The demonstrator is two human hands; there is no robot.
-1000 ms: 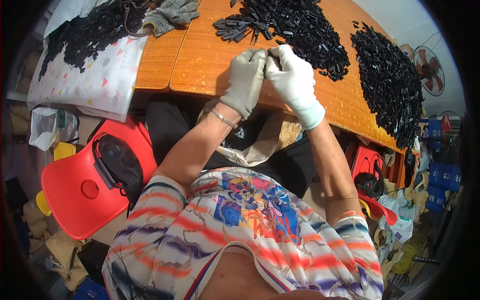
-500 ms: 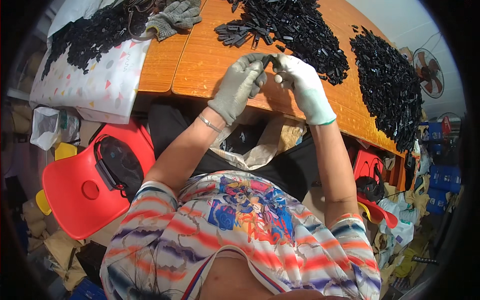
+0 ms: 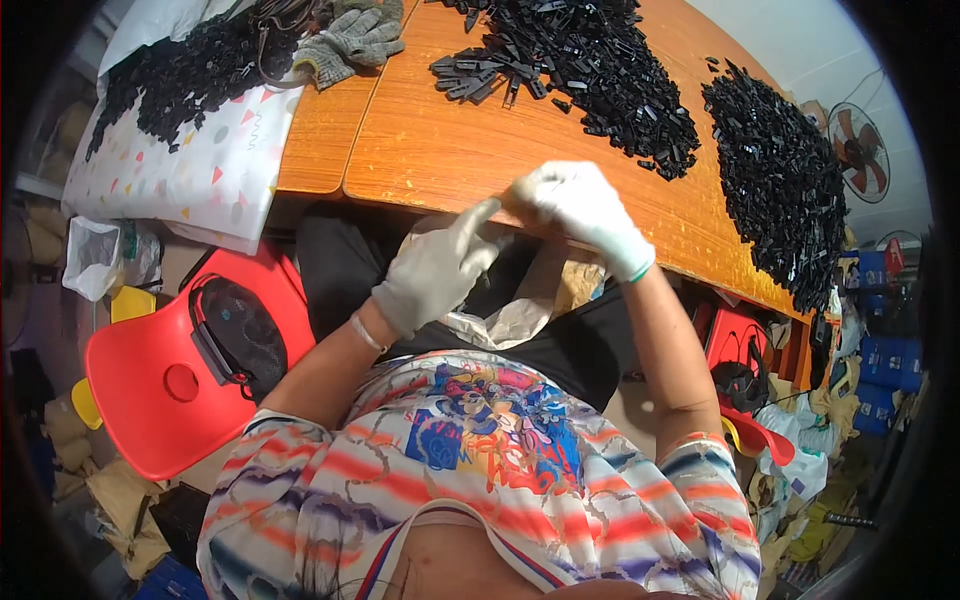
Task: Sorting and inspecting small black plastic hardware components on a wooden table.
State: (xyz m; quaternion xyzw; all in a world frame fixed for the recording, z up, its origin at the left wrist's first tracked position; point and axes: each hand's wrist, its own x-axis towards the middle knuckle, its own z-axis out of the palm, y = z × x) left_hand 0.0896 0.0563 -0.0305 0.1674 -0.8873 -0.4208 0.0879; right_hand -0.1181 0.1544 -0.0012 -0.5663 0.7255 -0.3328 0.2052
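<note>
My left hand [image 3: 435, 272], in a pale work glove, is over my lap with its thumb and fingers apart; nothing shows in it. My right hand [image 3: 585, 208], gloved in white with a green cuff edge, hovers by the table's near edge. Its fingers are curled together with smeared tips, and what they hold, if anything, cannot be made out. Below the hands, an open whitish sack [image 3: 508, 322] sits between my knees. Beyond them lies a heap of small black plastic clip-like parts [image 3: 600, 75] on the wooden table [image 3: 440, 150].
Another black heap [image 3: 775, 175] covers the table's right side. At the left, more black bits [image 3: 190, 85] lie on a patterned cloth [image 3: 170, 190], near grey knit gloves [image 3: 350, 45]. A red chair [image 3: 150, 370] carrying a black bag [image 3: 245, 335] stands at my left.
My hands have drawn apart and come down toward me, the left one lowest. The black piece that was between their fingertips is no longer visible.
</note>
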